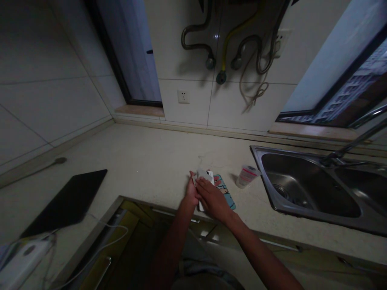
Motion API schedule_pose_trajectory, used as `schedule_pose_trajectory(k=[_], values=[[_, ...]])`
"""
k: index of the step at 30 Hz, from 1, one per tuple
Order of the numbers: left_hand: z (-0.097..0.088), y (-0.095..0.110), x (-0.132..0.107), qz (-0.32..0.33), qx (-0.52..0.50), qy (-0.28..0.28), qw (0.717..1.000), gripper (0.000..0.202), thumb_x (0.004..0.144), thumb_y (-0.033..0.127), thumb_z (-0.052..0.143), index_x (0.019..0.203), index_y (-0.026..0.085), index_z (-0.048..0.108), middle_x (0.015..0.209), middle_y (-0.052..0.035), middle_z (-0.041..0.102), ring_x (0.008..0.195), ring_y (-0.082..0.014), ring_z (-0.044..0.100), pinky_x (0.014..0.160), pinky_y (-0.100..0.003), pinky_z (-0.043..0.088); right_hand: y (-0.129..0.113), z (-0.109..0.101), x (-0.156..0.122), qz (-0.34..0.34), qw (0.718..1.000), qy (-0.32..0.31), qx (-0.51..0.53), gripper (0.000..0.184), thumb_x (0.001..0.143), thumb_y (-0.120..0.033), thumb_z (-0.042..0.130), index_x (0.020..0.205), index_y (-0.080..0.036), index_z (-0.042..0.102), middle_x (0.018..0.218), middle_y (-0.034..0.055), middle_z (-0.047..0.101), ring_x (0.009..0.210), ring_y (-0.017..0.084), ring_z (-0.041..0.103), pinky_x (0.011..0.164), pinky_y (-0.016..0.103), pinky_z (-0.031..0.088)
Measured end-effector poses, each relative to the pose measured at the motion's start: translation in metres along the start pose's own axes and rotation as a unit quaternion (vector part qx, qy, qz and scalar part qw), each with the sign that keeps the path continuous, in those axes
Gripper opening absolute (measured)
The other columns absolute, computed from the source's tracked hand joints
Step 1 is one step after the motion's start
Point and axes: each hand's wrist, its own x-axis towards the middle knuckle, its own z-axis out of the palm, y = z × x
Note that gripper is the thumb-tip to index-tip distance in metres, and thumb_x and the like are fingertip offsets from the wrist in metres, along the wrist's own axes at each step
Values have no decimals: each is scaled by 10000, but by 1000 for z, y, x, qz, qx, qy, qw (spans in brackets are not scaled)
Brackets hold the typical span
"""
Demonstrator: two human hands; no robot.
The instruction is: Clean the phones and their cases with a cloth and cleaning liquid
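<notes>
My left hand point(191, 190) and my right hand point(212, 198) meet over the counter near its front edge. Between them is a pale greyish-white piece point(203, 174), soft-looking like a folded tissue or cloth; its exact kind is unclear. The left fingers curl up along its left side, and the right hand lies over its lower part with fingers pressed together. Beneath the hands a flat white thing point(211, 174) with a dark spot shows in part. Beside it, to the right, lies a teal, picture-patterned flat rectangle point(226, 191) like a phone case, partly covered by my right hand.
A clear plastic cup with red print point(246, 176) stands tilted-looking by the steel sink point(266, 189) on the right. At left, a black flat panel point(66, 203) and a white device with a cable point(26, 257) occupy the counter point(145, 161). Pipes point(222, 76) hang on the wall.
</notes>
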Motion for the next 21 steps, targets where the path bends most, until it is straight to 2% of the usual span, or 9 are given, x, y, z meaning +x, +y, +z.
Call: schedule_pose_trajectory(k=[3,6,8,10,12,14,17,19,21], values=[[7,2,-7,-26,-2,-16,1000,819,887,762,258,1279,132,603,1060,-179,723,1046,-330,678,950,-500,496,14,-6,-16,25,998,40,41,400,912,-111,475,1254,-205,661,1337,125,638,1287,249,569,1059,476,491],[11,2,-10,-44,-6,-10,999,853,883,772,219,1271,123,614,1063,-183,723,1011,-335,688,926,-498,505,23,-19,-19,97,982,104,128,289,924,-199,502,1106,-210,727,1166,109,730,1091,248,686,972,461,543],[10,1,-10,-38,-3,1,999,827,896,752,234,1252,119,629,1035,-177,731,976,-334,698,902,-491,516,22,-28,-12,179,947,144,225,251,931,-309,539,1035,-190,734,1004,93,767,909,238,726,822,407,593],[7,0,-9,-23,0,13,1000,773,912,716,282,1227,112,645,995,-171,739,937,-330,706,885,-481,523,21,-32,-1,256,896,163,325,299,914,-404,572,1026,-164,711,869,76,766,727,213,712,637,332,585],[4,-1,-7,-6,-3,26,1000,715,925,676,325,1213,109,654,977,-167,742,914,-323,710,882,-469,523,22,-33,11,284,869,157,373,337,891,-436,591,1049,-154,686,831,69,758,660,200,689,573,306,561],[1,-1,-5,5,-14,44,999,681,941,643,322,1210,115,656,985,-163,742,907,-313,711,888,-459,521,26,-31,21,264,894,154,328,319,881,-408,595,1060,-160,684,910,88,758,759,218,700,687,354,581],[-3,-1,-2,11,-27,62,998,656,955,622,311,1224,129,650,1016,-152,738,927,-302,708,910,-449,513,29,-27,29,193,955,173,146,305,894,-350,572,1112,-174,693,1151,146,708,1077,283,645,956,480,513],[-6,-1,1,22,-27,65,997,630,953,614,341,1225,137,650,1025,-144,737,937,-297,706,925,-441,508,26,-25,29,147,971,180,51,319,928,-317,535,1185,-190,676,1277,158,649,1208,299,572,1026,516,461],[-9,-1,3,26,-24,66,997,622,951,609,356,1223,133,650,1023,-145,736,934,-295,705,935,-438,505,20,-24,24,80,984,156,17,326,962,-262,486,1235,-214,656,1308,143,636,1233,280,561,1031,502,462]])
